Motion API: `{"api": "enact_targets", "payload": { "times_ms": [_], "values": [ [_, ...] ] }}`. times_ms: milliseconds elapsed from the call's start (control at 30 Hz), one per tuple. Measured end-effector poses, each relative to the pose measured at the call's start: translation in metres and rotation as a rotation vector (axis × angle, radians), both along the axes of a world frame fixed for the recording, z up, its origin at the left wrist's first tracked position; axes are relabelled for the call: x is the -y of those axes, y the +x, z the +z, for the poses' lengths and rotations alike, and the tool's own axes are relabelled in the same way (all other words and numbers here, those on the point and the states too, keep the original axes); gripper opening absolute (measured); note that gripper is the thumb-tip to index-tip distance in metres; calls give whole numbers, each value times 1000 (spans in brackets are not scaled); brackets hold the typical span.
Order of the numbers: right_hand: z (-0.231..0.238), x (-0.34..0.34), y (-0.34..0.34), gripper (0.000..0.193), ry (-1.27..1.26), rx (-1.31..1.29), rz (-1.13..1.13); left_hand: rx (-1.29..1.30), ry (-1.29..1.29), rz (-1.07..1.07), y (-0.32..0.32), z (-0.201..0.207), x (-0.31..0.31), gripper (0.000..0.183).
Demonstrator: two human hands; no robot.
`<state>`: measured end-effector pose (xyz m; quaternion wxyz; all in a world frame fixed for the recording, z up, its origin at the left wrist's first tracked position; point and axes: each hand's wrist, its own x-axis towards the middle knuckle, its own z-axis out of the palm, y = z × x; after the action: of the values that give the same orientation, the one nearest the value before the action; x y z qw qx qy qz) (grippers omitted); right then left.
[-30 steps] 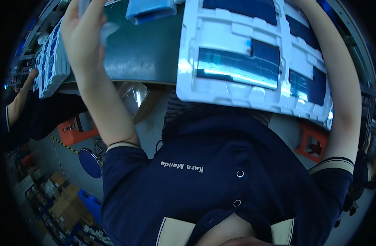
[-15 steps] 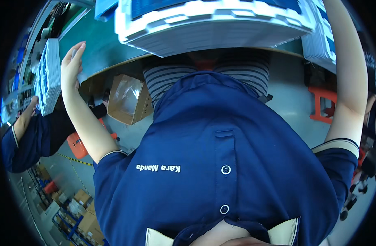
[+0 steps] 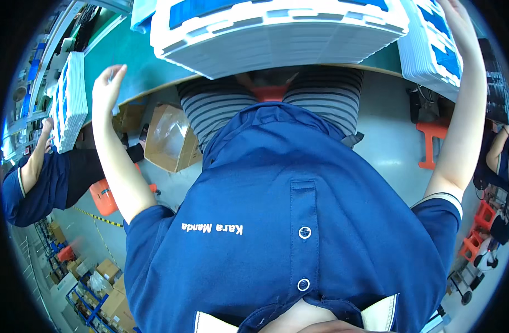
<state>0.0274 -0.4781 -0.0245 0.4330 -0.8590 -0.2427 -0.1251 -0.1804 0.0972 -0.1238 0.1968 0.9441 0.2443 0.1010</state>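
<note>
Straight ahead on the green table stands a stack of white trays [image 3: 282,47] with blue showing in its top. My left hand [image 3: 107,87] is raised over the table's left part, apart from the stack. Its fingers are curled together; a small pale bit shows below them, and what they hold, if anything, I cannot make out. My right hand [image 3: 457,19] reaches to the upper right edge of the picture, beside a second stack of white trays with blue pieces [image 3: 426,64]. Its fingertips are cut off by the frame, so its grip is hidden.
At far left, a co-worker [image 3: 41,177] sits by another stack of white trays [image 3: 71,105]. An opened cardboard box [image 3: 168,141] stands on the floor beside my legs. Orange stools [image 3: 432,139] are at both sides. A light-blue bin [image 3: 142,14] touches the main stack's left.
My left hand has shifted slightly right with its fingers more curled. My right hand has come down and into view. The view has also shifted a little.
</note>
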Motion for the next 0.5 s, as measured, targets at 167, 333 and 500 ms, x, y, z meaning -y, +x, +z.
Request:
{"api": "enact_targets", "payload": {
  "times_ms": [167, 333, 500],
  "values": [
    [-19, 3, -8, 28, -19, -40, -49, 18, 133, 62, -1, -35, -4, 43],
    [-37, -23, -24, 42, 546, -353, 190, 87, 190, 6, 14, -66, 7, 43],
    [-47, -62, -38, 47, 533, -317, 149, 694, -860, 85, 36, -7, 35, 41]
  ]
}}
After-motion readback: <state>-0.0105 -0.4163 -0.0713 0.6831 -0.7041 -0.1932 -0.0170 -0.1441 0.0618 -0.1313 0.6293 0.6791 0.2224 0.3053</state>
